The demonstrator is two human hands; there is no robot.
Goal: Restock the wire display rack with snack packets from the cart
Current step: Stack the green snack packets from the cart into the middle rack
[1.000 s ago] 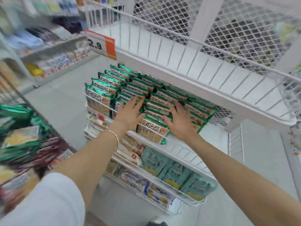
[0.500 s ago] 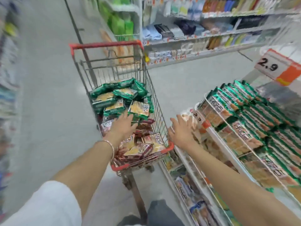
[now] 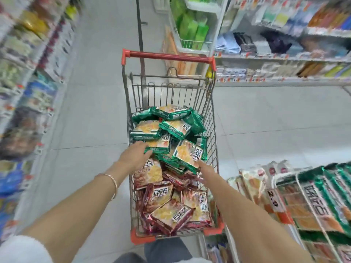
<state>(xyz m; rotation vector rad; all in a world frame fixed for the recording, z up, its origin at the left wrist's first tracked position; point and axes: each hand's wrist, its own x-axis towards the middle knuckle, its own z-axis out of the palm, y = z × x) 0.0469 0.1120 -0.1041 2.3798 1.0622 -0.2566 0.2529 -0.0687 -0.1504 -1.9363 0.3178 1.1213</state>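
**Both hands in the cart**

The left fingers (image 3: pixel 145 147) lie nearly straight, unclenched, their tips touching the edge of a green packet (image 3: pixel 159 144) in the middle of the cart (image 3: pixel 212 118). The left hand (image 3: pixel 134 155) comes in over the cart's left wall, with a bracelet (image 3: pixel 112 180) on the wrist.

The right hand (image 3: pixel 206 172) reaches in by the cart's right wall. A tilted packet (image 3: pixel 189 154) covers part of it and its fingers blur, so their grip cannot be told.

Green packets (image 3: pixel 171 118) fill the cart's far half and red packets (image 3: pixel 171 213) its near half.

Right of the cart stands the rack (image 3: pixel 299 184), stocked with green packets and carrying a price tag (image 3: pixel 273 200). Store shelves (image 3: pixel 284 78) run beyond the cart and along its left.
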